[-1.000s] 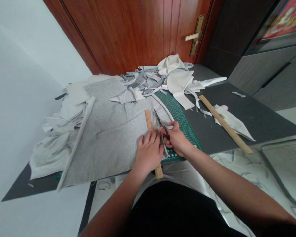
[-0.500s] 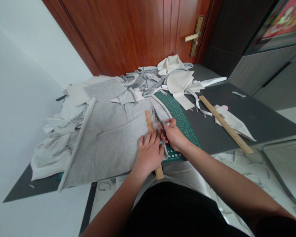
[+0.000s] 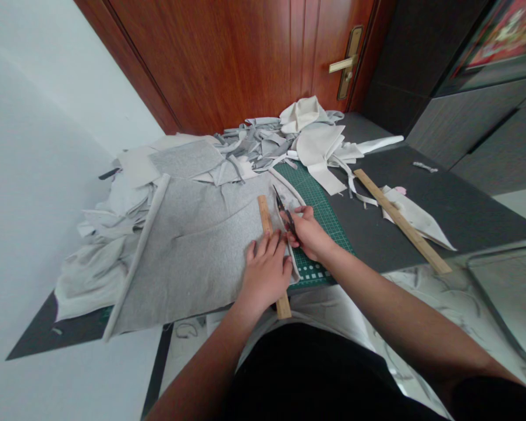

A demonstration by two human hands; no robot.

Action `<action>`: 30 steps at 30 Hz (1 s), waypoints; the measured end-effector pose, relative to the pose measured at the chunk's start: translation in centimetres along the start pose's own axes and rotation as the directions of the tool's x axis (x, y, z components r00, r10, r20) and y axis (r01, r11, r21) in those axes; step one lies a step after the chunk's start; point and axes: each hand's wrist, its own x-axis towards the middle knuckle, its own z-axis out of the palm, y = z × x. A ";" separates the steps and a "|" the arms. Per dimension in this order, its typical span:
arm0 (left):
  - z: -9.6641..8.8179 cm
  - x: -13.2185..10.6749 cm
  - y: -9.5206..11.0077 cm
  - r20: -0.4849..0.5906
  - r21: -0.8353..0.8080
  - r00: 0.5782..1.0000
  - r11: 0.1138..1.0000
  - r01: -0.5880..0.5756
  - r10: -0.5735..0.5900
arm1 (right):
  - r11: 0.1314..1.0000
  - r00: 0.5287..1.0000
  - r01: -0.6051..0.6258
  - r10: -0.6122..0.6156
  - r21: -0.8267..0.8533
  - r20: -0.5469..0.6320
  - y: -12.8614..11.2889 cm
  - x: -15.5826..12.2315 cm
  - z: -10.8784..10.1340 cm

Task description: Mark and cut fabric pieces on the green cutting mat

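A large piece of grey fabric with rolled edges lies spread over the table. My left hand rests flat on it, fingers stretched out, pressing a wooden ruler against the cloth. My right hand is closed around black-handled scissors, just right of the left fingertips. Their blades point away from me, over the strip of fabric between the ruler and the rolled right edge. Whether the blades touch the cloth is hard to make out. Beneath the fabric's right side shows a green cutting mat.
Grey and white fabric scraps are heaped along the back by the wooden door. More folded cloth lies at the left by the wall. On the dark table, a second wooden ruler crosses a white fabric piece.
My right hand and the scissors have shifted slightly to the right, away from the ruler. My left hand, the ruler and the grey fabric stay in place.
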 end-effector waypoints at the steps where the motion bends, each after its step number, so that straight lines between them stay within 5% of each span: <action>1: 0.0 0.0 0.0 0.005 0.012 1.000 1.000 0.003 -0.003 | 1.000 1.000 -0.008 0.008 -0.003 -0.008 -0.1 0.2 0.1; 30: 0.0 -0.1 0.1 -0.017 0.008 1.000 1.000 0.010 -0.010 | 0.998 0.999 0.020 -0.021 -0.058 -0.024 -0.5 3.0 1.5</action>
